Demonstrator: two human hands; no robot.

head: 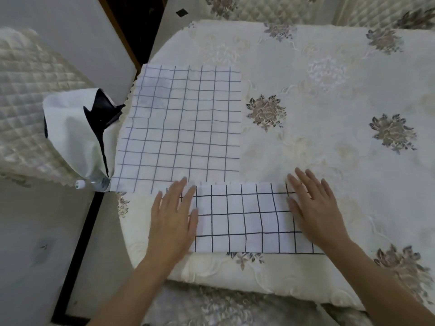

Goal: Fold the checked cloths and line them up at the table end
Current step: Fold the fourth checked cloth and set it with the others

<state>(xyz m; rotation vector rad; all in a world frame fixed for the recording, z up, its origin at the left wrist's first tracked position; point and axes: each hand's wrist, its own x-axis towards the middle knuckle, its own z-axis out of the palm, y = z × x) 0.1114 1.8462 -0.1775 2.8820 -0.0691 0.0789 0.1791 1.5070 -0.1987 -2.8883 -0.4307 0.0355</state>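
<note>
A folded white cloth with a black grid (pixel 244 220) lies near the front edge of the table. My left hand (pixel 174 220) presses flat on its left end, fingers straight. My right hand (pixel 313 208) presses flat on its right end in the same way. Behind it, at the table's left end, a larger checked cloth (pixel 181 128) lies spread flat; its front edge touches the folded one.
The table (pixel 329 90) wears a cream floral cover. A quilted seat (pixel 26 102) stands to the left, with a white and dark cloth (pixel 73 132) and a plastic bottle (pixel 94 183) between it and the table.
</note>
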